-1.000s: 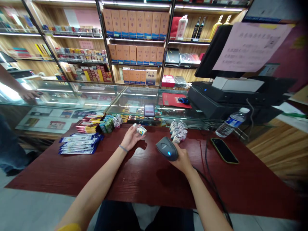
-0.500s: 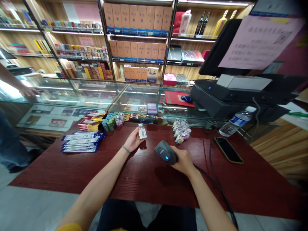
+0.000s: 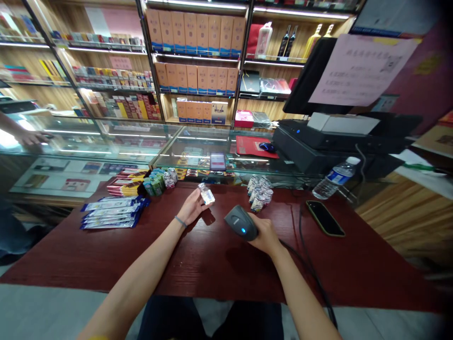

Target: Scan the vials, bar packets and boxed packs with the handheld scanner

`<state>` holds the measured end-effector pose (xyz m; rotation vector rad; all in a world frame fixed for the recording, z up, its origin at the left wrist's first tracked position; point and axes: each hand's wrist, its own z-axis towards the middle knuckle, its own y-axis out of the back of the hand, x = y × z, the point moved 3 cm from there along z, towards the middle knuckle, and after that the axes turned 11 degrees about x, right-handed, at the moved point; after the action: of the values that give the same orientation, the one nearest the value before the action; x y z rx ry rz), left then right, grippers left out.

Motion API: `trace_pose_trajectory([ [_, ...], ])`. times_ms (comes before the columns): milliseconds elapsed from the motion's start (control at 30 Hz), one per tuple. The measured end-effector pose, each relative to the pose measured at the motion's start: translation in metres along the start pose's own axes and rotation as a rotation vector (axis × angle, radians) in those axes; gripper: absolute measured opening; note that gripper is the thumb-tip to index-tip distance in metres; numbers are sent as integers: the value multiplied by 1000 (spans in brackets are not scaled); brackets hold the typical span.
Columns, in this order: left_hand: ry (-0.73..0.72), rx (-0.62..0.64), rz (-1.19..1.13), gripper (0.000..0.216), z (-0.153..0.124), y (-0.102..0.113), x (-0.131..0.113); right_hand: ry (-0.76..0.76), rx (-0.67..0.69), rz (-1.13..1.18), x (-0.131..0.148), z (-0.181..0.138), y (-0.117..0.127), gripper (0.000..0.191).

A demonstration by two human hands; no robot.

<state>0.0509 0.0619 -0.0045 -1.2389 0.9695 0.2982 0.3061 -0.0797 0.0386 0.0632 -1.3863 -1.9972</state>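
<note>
My left hand [image 3: 193,206] is closed around a small clear bottle with a silvery cap [image 3: 206,194], held tilted above the dark red table [image 3: 198,269]. In my right hand [image 3: 264,234] is a black barcode scanner [image 3: 241,223] with a blue light glowing on top; its head points left, towards the bottle. Just beyond the scanner stands a cluster of similar small bottles [image 3: 260,192]. Left of my left hand are more small silvery-capped bottles [image 3: 170,177], green cylindrical packs [image 3: 154,183], red and yellow packs [image 3: 125,182] and a stack of blue and white packets [image 3: 112,212].
On the right lie a phone [image 3: 325,218] and a water bottle [image 3: 336,178], with the scanner's cable [image 3: 313,270] trailing across the table. A monitor [image 3: 307,78] stands behind them. Beyond the table runs a glass counter [image 3: 198,137]. Another person's hand [image 3: 32,138] rests at far left.
The small bottle in my left hand has tipped, its base turning further right. My right hand keeps the scanner in nearly the same place. The whole view has shifted slightly.
</note>
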Motion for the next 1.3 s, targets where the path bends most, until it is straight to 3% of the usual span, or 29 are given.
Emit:
trace_pose_trajectory([
  [200,-49,26,117,40,1,-23,-5,-40,-43,-51,-7,-1,15,53],
  [467,-103,-91,417,51,10,-54,-4,-134,-101,-30,-18,-21,46,46],
  [767,-238,71,674,38,17,-120,47,-301,-183,-86,-35,-70,80,45],
  [933,-312,79,836,30,17,-149,78,-344,-216,-140,-43,-102,96,43],
  [1100,-300,44,879,29,22,-159,106,-354,-235,-179,-48,-126,106,51],
  [1300,-296,21,901,30,26,-158,123,-357,-236,-181,-51,-135,108,51],
])
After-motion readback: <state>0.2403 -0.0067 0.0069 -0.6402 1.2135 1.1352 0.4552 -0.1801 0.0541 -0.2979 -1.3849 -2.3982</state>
